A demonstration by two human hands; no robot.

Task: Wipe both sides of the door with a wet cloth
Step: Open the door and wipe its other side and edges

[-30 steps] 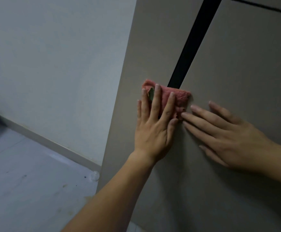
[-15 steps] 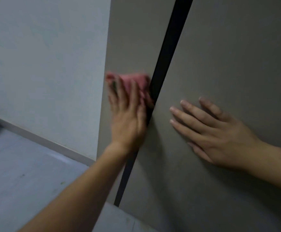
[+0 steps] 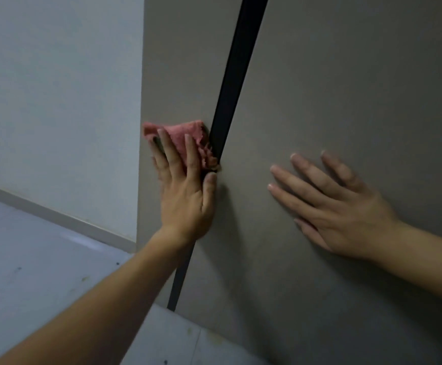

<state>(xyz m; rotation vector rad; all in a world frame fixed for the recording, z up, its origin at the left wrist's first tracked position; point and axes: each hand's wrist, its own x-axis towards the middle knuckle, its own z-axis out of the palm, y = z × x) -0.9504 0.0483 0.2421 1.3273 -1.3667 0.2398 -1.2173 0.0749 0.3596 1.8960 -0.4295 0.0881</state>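
Cloth (image 3: 185, 138) soft, limp, likely bunches; best hold flat under palm. My left hand (image 3: 185, 198) presses it, fingers straight, near left edge of door (image 3: 346, 88) beside black strip (image 3: 235, 75). My right hand (image 3: 341, 206), fingers spread, braces door.

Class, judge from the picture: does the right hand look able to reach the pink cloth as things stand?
Probably yes. Only bare door and the black strip lie between the right hand and the cloth, though the left hand covers its lower part.

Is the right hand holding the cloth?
No, the left hand presses the pink cloth to the door; the right hand lies bare.
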